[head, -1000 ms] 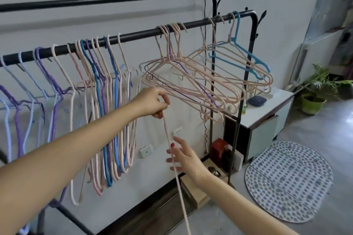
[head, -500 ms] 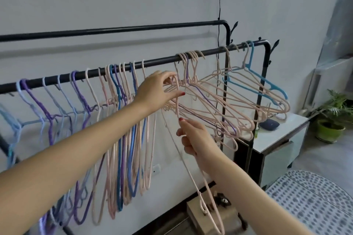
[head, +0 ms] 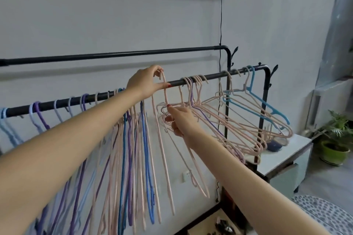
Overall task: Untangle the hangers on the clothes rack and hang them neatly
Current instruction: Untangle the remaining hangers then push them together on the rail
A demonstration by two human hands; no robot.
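A black clothes rack has a front bar point(head: 214, 76) carrying many thin hangers. My left hand point(head: 146, 82) pinches the hook of a pink hanger point(head: 164, 150) right at the bar. My right hand point(head: 181, 120) grips the shoulder of that hanger just below. To the right, a tangled cluster of pink hangers point(head: 238, 124) with one purple and a blue hanger point(head: 267, 105) juts out sideways. Left of my hands, a row of pink, blue and purple hangers point(head: 133, 158) hangs straight down.
A second, higher rack bar point(head: 133, 55) runs behind near the wall. A white cabinet point(head: 282, 158) stands under the rack's right end, a potted plant point(head: 334, 139) beyond it. A dotted mat point(head: 328, 213) lies on the floor at the lower right.
My left hand rose from below the bar up to it, bringing the pink hanger's hook to the bar. My right hand rose along the hanger to its shoulder. The view tilted upward.
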